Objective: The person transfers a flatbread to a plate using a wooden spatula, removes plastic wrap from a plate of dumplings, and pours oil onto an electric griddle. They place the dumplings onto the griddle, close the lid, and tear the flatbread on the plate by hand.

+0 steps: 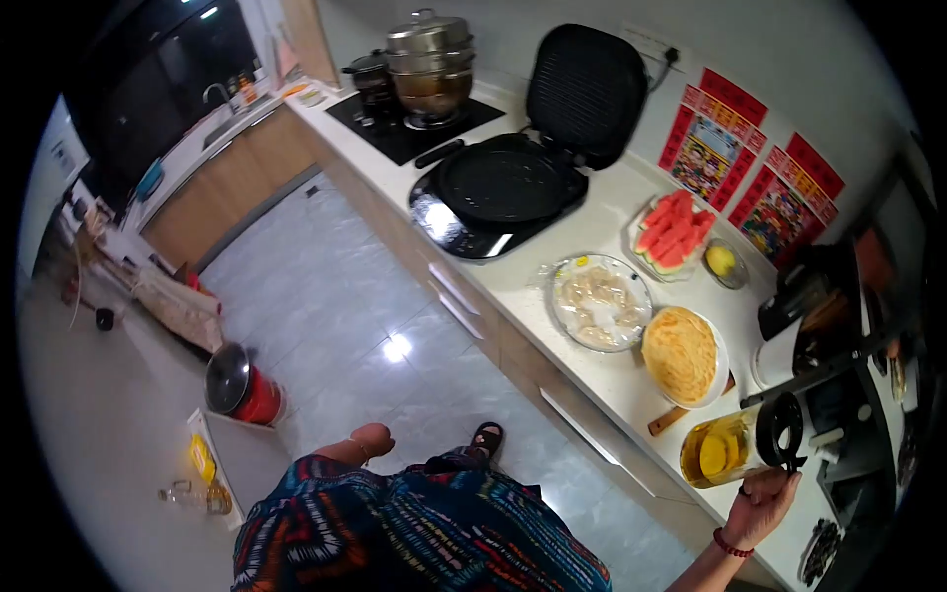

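Observation:
At the lower right, my right hand [762, 511], with a dark red bead bracelet, is closed round the black handle of a glass oil jug [712, 454]. The jug is tilted on its side at the counter's edge, its black lid toward the right and yellow oil inside. My left hand [373, 440] hangs over the floor, away from the counter, its fingers curled in with nothing seen in them. Just beyond the jug, a round flatbread [679, 357] lies on a white plate [722, 373]. A wooden handle [668, 421] sticks out beneath that plate.
An electric griddle [503, 183] stands with its lid raised. Behind it, a steamer pot [431, 69] sits on the cooktop [395, 138]. A film-covered glass dish [600, 304], cut watermelon [675, 232] and a small bowl [738, 276] line the counter. A red bin [264, 397] stands at left.

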`<state>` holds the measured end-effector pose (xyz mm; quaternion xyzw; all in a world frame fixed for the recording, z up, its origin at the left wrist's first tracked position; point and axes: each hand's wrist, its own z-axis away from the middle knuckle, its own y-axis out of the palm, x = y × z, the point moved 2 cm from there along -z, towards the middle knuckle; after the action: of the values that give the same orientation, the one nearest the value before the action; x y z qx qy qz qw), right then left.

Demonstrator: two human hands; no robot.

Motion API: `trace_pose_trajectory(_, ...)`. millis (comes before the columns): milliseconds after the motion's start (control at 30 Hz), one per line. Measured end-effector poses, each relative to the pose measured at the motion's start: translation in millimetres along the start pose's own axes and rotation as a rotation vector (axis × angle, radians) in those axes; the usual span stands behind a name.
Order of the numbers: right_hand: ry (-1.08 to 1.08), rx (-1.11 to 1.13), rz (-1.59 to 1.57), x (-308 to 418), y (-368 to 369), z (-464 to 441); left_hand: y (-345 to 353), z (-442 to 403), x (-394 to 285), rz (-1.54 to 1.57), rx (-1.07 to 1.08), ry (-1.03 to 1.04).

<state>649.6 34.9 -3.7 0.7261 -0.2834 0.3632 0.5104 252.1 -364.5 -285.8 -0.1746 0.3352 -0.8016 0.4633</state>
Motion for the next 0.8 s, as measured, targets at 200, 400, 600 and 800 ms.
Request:
trace_pose_trajectory(200,0.115,0.187,-0.059,-51,92,-9,7,42,40,0.165,-0.059,-0.079)
trace_pose_trajectory(400,0.268,0.306,-0.126,-119,210,-1,40,32,123,0.293,-0.128,-0.135)
trace_pose_trajectory(600,0.278,0.469,-0.191,-216,347,28,57,-11,255,0.323,-0.119,-0.143)
trace_pose_trajectory(800,0.4,0.48,-0.208,-301,485,57,-23,-47,372,0.458,-0.369,-0.229)
